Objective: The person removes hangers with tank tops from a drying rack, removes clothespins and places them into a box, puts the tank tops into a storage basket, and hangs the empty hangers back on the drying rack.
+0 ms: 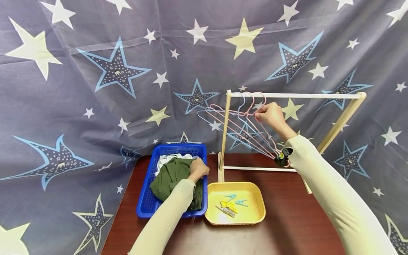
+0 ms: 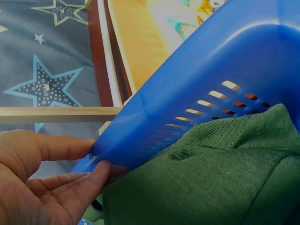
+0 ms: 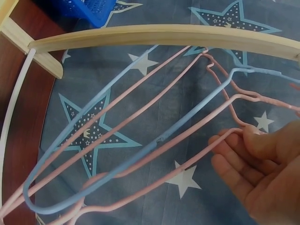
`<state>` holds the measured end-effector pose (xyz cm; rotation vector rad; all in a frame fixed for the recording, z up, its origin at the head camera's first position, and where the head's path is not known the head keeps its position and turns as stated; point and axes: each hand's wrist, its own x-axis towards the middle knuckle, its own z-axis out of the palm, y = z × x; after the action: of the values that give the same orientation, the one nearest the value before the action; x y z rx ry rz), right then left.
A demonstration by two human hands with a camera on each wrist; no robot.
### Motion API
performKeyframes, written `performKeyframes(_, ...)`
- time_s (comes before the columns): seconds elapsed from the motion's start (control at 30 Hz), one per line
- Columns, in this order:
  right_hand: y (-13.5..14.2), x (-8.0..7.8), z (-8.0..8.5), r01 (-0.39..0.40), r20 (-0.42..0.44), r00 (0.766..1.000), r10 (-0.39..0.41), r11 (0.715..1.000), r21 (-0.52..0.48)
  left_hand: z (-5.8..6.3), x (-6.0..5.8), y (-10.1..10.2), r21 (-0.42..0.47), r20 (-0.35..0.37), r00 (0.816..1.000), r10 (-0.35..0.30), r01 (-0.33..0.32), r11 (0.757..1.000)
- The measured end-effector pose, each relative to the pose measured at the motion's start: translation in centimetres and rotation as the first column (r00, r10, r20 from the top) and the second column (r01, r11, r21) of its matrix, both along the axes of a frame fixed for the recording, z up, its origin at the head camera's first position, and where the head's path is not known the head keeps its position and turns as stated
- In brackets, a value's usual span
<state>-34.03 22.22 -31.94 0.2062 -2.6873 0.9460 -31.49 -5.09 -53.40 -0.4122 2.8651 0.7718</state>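
My right hand [image 1: 271,114] pinches a pink hanger [image 3: 197,157] near its neck between thumb and fingers, under the top rail. Beside it hang another pink hanger [image 3: 187,124] and a light blue hanger [image 3: 117,168], hooked over the rail. My left hand [image 1: 199,169] is at the right side of a blue basket [image 1: 145,198], its fingertips right at the rim beside a crumpled dark green garment [image 1: 173,177]. In the left wrist view, thumb and fingers are bent close to the rim; I cannot tell whether they grip it or the cloth.
A white cloth [image 1: 165,160] lies behind the green garment in the basket. Right of the basket, a yellow tray [image 1: 255,212] holds several clothespins [image 1: 228,205]. Behind the tray stands a wooden rack with a white top rail [image 1: 306,95]. A star-patterned curtain [image 1: 134,113] hangs behind.
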Motion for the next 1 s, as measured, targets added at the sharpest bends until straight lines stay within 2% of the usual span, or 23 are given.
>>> performKeyframes(0.33, -0.1, 0.7, 0.1, 0.007, 0.01, 1.0, -0.006, 0.998, -0.059, -0.2, 0.2, 0.0, 0.002, -0.035, 0.999, -0.017, 0.017, 1.0)
performKeyframes(0.57, 0.2, 1.4, 0.8, 0.045, -0.011, 0.999, -0.047, 0.994, -0.097, -0.3, 0.0, -0.1, -0.011, -0.025, 1.0, -0.017, 0.016, 1.0)
performKeyframes(0.77, 1.0, 2.1, 1.1, 0.041, -0.038, 0.998, -0.048, 0.985, -0.166, -0.7, -0.1, -0.2, -0.012, -0.014, 1.0, -0.027, 0.027, 1.0)
performKeyframes(1.0, 1.9, 3.2, 1.9, 0.073, -0.086, 0.992, -0.094, 0.973, -0.219, -0.4, -0.2, -0.4, 0.065, -0.012, 1.0, -0.019, 0.02, 0.998)
